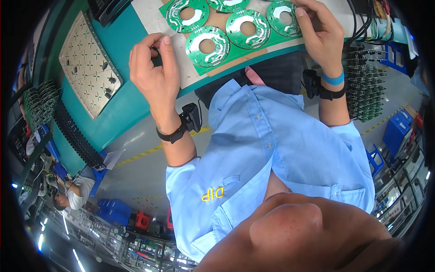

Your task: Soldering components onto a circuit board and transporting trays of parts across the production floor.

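Several round green circuit boards with centre holes lie side by side; one nearer board (222,49) sits to the right of my left hand (156,68). That hand is closed, thumb and forefinger pinched together over the table's edge. Something small and dark shows in its curled fingers, too hidden to name. My right hand (324,38) is at the rightmost round board (276,22), thumb and forefinger drawn close together over its edge. Whatever those fingertips hold, if anything, cannot be made out. Another round board (259,41) lies between the hands.
A pale perforated tray (97,68) with several black parts rests on the green tabletop (131,106) at left. Black cables (360,27) hang at the right. Stacked green boards (369,88) stand beyond my right arm. A co-worker (79,190) is at lower left.
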`<act>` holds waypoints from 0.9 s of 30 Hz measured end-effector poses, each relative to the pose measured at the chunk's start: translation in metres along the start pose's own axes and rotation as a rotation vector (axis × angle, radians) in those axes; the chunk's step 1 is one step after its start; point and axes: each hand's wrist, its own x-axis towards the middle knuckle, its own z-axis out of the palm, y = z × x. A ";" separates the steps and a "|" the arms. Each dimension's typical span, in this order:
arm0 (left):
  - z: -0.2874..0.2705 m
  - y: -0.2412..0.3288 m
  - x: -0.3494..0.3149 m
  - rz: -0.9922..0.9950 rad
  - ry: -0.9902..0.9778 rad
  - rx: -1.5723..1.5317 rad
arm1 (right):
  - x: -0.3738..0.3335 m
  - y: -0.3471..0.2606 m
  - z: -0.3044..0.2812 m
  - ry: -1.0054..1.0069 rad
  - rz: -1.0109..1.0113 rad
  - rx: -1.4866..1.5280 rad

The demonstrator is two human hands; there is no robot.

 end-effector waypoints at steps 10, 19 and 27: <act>0.000 0.005 0.010 0.249 -0.026 0.081 | 0.011 0.029 0.023 0.212 -0.448 1.083; 0.012 0.042 0.030 0.370 -0.088 0.164 | 0.011 0.040 -0.046 0.170 -0.262 0.122; 0.013 0.063 0.019 0.283 -0.060 0.278 | 0.022 0.064 -0.184 0.879 -0.159 0.193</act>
